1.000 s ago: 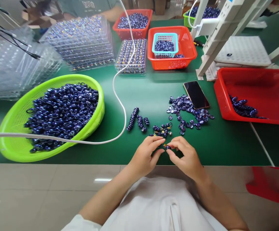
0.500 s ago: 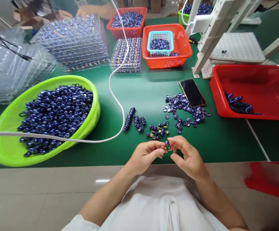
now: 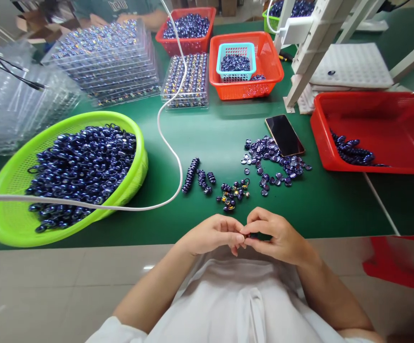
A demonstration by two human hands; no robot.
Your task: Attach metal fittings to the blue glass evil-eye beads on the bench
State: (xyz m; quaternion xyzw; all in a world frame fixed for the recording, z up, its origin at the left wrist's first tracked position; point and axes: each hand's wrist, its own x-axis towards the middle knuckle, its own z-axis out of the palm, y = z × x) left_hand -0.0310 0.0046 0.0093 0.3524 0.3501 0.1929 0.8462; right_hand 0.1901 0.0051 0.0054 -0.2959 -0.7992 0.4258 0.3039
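Below the centre, the fingers (image 3: 261, 226) hid most of a small piece (image 3: 248, 235); the right edge cut the red tray (image 3: 399, 114).

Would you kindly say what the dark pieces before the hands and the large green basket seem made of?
Dark pieces: glossy; sharp highlights fit metal or coated plastic. Large green basket: probably plastic, satin, given its evenly coloured, perforated wall.

This looks like a small-parts assembly workshop: a long green counter (image 3: 221, 136) carries a heaped lime basket (image 3: 141, 162) at left, stacked clear trays (image 3: 110, 66) at upper left (a co-worker (image 3: 138, 7) is behind them), and a wide red bin (image 3: 396, 128) at right.
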